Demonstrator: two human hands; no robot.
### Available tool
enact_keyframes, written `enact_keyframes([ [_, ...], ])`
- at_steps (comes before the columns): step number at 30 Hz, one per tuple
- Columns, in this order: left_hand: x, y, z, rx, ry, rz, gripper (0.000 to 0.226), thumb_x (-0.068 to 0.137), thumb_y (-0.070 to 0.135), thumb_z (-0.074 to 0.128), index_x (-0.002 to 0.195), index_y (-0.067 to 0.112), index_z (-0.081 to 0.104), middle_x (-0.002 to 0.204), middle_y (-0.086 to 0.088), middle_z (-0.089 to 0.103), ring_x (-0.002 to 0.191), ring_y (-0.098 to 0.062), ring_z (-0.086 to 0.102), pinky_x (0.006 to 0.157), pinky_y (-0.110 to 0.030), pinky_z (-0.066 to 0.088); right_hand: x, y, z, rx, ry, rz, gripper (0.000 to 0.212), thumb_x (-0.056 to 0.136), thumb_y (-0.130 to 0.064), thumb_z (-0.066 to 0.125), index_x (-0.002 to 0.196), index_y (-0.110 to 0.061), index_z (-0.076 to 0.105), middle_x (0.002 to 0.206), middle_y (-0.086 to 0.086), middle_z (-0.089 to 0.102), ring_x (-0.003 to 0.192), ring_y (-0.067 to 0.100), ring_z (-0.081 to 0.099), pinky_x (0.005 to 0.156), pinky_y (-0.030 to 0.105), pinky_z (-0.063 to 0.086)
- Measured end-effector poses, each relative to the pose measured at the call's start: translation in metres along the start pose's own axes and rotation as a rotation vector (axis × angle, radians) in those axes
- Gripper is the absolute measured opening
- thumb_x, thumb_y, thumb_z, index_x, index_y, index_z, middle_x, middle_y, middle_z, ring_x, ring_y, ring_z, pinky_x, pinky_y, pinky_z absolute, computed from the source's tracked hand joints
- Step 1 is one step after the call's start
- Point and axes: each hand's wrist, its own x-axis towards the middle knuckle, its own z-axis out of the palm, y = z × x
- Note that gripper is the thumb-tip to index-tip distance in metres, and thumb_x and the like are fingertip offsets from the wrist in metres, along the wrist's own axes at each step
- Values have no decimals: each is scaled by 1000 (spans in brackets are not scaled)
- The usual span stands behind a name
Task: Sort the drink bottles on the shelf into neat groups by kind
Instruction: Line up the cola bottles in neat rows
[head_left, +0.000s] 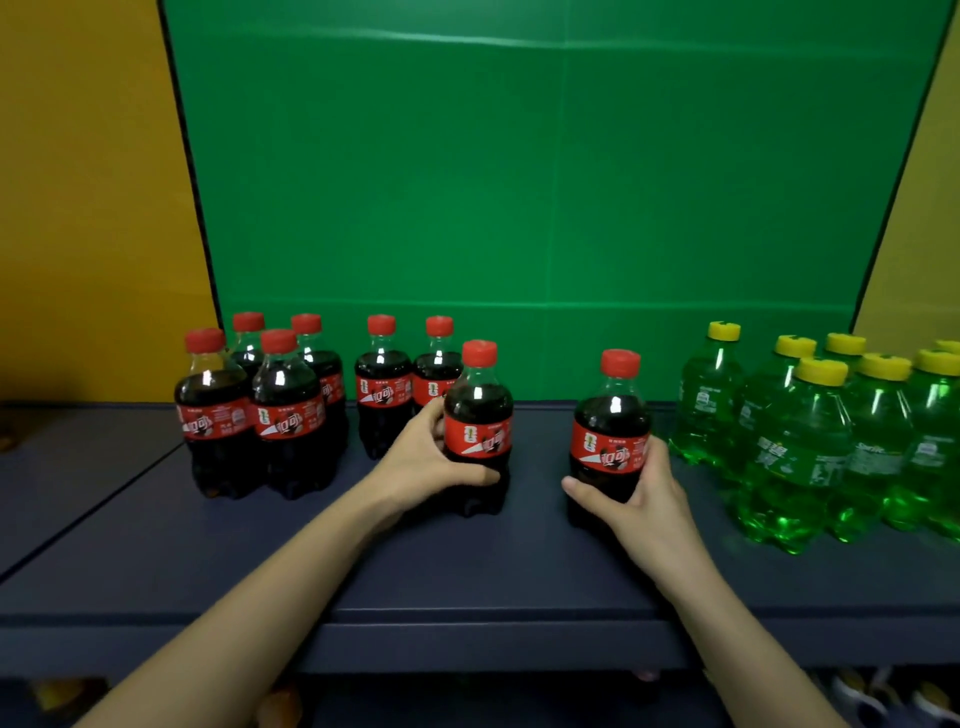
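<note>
Small cola bottles with red caps and red labels stand upright on a dark blue shelf (156, 561). A cluster of several cola bottles (260, 415) fills the left, with two more (384, 389) behind the middle. My left hand (426, 457) grips one cola bottle (478, 410) near the centre. My right hand (644, 493) grips another cola bottle (610, 415) to its right, standing apart. Several green soda bottles (810, 447) with yellow caps are grouped at the far right.
A green panel (519, 182) forms the back wall, with yellow panels (78, 182) on both sides. The shelf's front edge (467, 618) runs across below my forearms. Blurred items lie on a lower level beneath it.
</note>
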Motion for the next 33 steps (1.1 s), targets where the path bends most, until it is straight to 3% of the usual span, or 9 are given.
enact_keyframes([
  [5,-22,-4,-43,-23,-27,22,66,64,-9,78,116,23,52,111,2,65,96,-4,65,76,-14,51,4,-21,45,57,-140,-16,73,70,-27,79,128,-19,35,117,-4,55,108,12,53,87,24,40],
  [13,-42,-22,-83,31,103,19,59,68,1,78,116,17,48,111,3,63,99,-1,63,82,-11,48,16,-49,101,185,-305,-50,70,73,-21,77,125,-25,32,118,-12,50,113,6,48,91,21,37],
  [18,-50,-27,-78,132,159,69,53,76,7,73,117,21,43,110,12,57,95,19,53,81,0,41,21,-46,114,145,-323,-54,68,74,-21,76,124,-25,30,119,-10,50,116,9,48,98,26,38],
  [22,-50,-29,-69,356,330,131,65,63,33,83,115,25,45,100,22,54,91,9,54,80,-9,44,17,-43,116,37,-348,-77,74,79,-27,71,134,-18,23,126,-8,43,119,7,41,95,20,32],
  [26,-52,-30,-69,551,475,150,72,59,48,81,118,15,55,90,15,58,85,-5,58,88,-32,50,8,-32,111,-90,-299,-124,81,79,-31,71,139,-18,19,138,-3,38,127,11,36,107,30,33],
  [30,-54,-31,-72,576,522,175,53,63,49,79,103,15,67,89,5,70,83,-8,64,79,-20,47,9,-32,112,-93,-260,-132,74,81,-31,69,139,-20,24,139,-1,43,125,12,43,106,33,37],
  [33,-54,-32,-73,595,518,162,48,66,49,77,95,12,67,88,0,71,80,-11,65,72,-20,44,11,-32,118,-107,-258,-144,75,81,-31,69,141,-20,25,139,0,44,126,13,44,106,34,38],
])
